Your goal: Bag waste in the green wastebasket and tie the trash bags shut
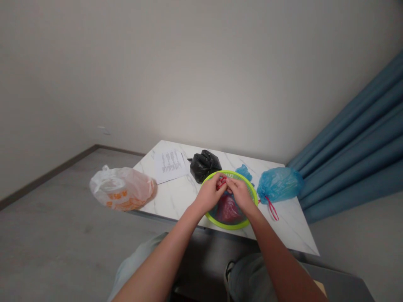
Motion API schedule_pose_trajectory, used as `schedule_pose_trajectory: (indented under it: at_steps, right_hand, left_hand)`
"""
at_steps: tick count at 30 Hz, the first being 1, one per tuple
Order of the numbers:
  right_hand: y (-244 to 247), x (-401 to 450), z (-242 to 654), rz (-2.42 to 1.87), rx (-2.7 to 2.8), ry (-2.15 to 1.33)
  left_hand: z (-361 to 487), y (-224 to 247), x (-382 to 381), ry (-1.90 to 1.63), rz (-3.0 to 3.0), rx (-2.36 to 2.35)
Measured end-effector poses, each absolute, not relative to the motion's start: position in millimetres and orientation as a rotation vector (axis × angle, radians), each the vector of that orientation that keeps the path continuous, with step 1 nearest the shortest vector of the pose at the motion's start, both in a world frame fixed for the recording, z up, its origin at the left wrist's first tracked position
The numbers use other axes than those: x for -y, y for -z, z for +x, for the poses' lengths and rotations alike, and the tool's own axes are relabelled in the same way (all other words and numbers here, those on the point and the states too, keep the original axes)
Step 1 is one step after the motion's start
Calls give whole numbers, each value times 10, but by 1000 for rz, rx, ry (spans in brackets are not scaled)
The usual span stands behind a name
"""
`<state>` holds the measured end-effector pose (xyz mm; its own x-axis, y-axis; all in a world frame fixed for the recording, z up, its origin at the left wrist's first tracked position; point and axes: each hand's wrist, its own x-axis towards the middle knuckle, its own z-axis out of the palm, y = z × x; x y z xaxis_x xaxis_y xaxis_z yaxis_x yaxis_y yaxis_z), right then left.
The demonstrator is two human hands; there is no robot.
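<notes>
A lime-green plastic basket (231, 226) stands on the white marble-patterned table. Inside it lies a blue see-through drawstring bag with something dark red (229, 208) showing. Over the basket my left hand (210, 193) and my right hand (239, 193) meet, both with curled fingers. Between them runs a red drawstring (221, 181), pinched by the fingers. My hands hide part of the bag's mouth. A second blue drawstring bag (279, 184), filled, lies right of the basket with its red loop hanging out.
Behind the basket sits a knotted black plastic bag (205, 165), and a crumpled blue bag (244, 172) lies beside the rim. A printed sheet (170, 165) and a white bag with orange print (122, 187) are at the left. A blue curtain (355, 155) hangs at the right.
</notes>
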<state>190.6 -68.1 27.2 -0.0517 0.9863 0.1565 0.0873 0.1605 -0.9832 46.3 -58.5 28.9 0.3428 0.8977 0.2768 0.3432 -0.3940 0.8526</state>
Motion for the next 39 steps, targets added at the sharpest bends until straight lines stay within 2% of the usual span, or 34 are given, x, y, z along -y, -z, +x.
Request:
schedule_pose_trajectory:
  at_steps: [8,23,26,30,34,39]
  right_hand:
    - [-289,664,1921,-1160,1301,-1033]
    - [-237,667,1867,-1113,1215,-1076]
    - [-254,686,1890,-1122,1371,-954]
    - [-315,737,1980,-1189,1806,-557]
    - [-326,774,2042,-1185,1961,-373]
    - [-277,793,2011,-1165,1969,-425]
  left_hand:
    - [481,-312,605,-1236,1647,-958]
    - [414,-312,614,-1119,1823,-945]
    - [374,-256,549,-1165,1832,-1168]
    - [323,-154,439,-1145,1633,-1226]
    - [260,-149,385,-932,1285,-996]
    - [210,-268,413,-770,1064,-730]
